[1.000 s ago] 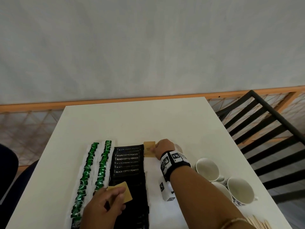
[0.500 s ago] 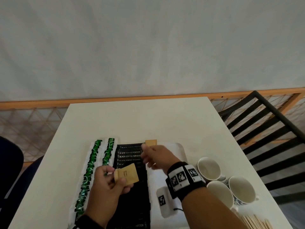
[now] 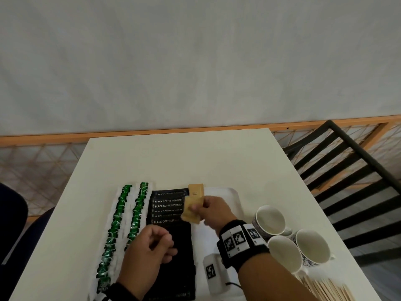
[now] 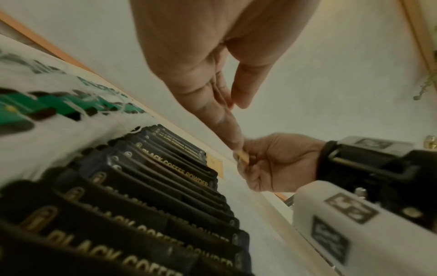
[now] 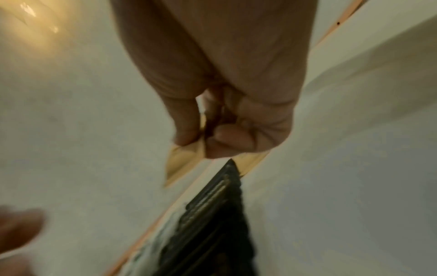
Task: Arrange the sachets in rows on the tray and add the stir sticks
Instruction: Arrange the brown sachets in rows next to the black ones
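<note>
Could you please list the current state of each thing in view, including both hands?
Right hand: pinches a brown sachet, raised above the tray.
Held brown sachet: tilted, off the tray.
Placed brown sachet: lies flat at the far end of the tray.
Left hand: loosely curled, holds nothing.
Black sachets: laid in an overlapping row.
Green sachets: laid in two rows.
Cups: three, nothing visible inside them.
Stir sticks: piled on the table, not on the tray.

The head view is lit evenly and softly; only faint shadows are cast on the counter (image 3: pixel 195 161). Straight edges are bowed toward the frame borders. The brown sachet (image 3: pixel 192 210) in the right hand (image 3: pixel 213 211) is smeared by motion. Both wrist views are dim and warm-tinted. In the right wrist view, heavy blur is seen throughout, with a glare patch at the upper left.
</note>
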A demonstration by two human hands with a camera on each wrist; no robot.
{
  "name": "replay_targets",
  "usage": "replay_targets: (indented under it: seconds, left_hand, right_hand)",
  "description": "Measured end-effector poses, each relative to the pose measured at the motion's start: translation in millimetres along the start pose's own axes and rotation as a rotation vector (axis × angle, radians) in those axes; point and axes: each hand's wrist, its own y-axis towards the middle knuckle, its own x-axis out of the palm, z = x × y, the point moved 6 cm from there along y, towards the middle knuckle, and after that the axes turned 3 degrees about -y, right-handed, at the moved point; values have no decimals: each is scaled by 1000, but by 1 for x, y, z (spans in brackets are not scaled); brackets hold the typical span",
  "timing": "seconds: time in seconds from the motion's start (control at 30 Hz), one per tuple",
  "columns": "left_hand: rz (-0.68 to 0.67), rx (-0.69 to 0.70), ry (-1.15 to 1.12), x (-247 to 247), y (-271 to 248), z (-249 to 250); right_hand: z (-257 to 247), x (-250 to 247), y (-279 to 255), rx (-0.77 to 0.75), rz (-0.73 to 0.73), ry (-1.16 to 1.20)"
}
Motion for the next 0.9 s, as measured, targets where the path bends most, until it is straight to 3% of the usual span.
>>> replay_targets:
  seconds: [0.07, 0.17, 0.5, 0.7, 0.8, 0.9]
  left_hand:
    - [7, -8, -8, -4, -1, -2]
    - [15, -33, -11, -9, -4, -4]
    - [33, -106, -18, -18, -2, -11]
    - [22, -104, 49, -16, -5, -10]
    - [-99, -65, 225, -9, -12, -7]
    - [-379, 77, 532, 7, -28, -5]
  right_hand:
    - [4, -18, 16, 31, 158, -240]
    - [7, -23, 32, 71, 190, -438]
    - [-3, -19, 53, 79, 181, -500]
    - [-1, -20, 54, 99, 221, -401]
    - [-7, -20, 44, 62, 240, -386]
    - [-14, -17, 29, 6, 231, -424]
